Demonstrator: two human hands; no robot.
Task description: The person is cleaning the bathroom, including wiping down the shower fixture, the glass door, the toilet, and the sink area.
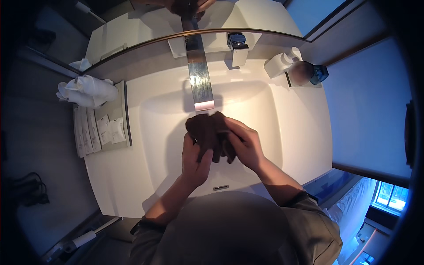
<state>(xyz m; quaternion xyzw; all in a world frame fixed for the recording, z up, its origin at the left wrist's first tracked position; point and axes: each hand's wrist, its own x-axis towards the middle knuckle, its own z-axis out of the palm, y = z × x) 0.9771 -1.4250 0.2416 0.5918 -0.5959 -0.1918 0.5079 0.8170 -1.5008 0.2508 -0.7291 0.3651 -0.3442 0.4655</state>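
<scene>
Both hands hold a bunched dark brown cloth [207,132] over the white washbasin [159,139], just below the end of the wide metal faucet spout [201,78]. My left hand [195,160] grips the cloth's lower left part, with the thumb on top. My right hand [245,142] has hold of its right side, fingers partly hidden by the folds. Whether water runs onto the cloth cannot be told. A square faucet handle [239,57] stands behind the basin, to the right of the spout.
Rolled white towels [91,88] and several flat white packets [116,131] lie on a tray [128,114] at the left. A white pump bottle [278,65] and a blue-capped container [319,74] stand at the back right. A mirror [149,25] runs behind the counter [308,126].
</scene>
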